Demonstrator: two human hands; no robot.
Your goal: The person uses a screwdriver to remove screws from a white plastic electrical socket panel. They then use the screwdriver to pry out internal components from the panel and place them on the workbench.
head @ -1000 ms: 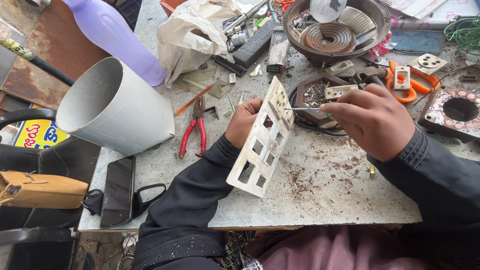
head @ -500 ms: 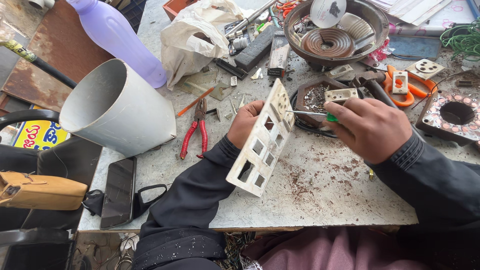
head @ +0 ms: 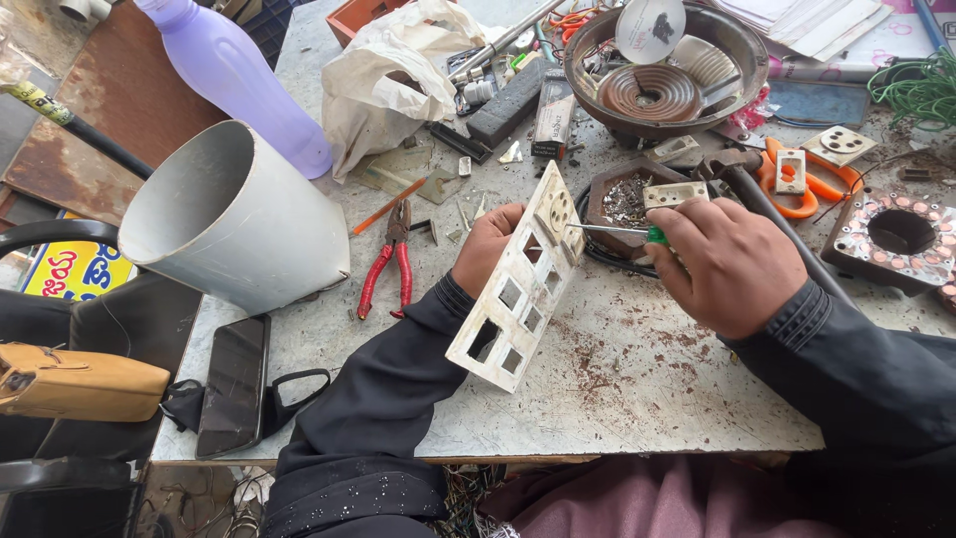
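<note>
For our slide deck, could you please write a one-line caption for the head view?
Left hand steadies a white switch plate on edge while right hand applies a screwdriver to it.

Two hands work at frame centre: the left hand and the right hand. Between them are one white switch plate and one screwdriver. Left of centre lies one pair of red pliers; the upper left holds one grey pipe and one purple bottle; at lower left lies one phone.

right hand pulled back slightly from plate, screwdriver shaft now more exposed, tip at plate's top end, green handle showing at the grip, plate tilt marginally steeper
</note>
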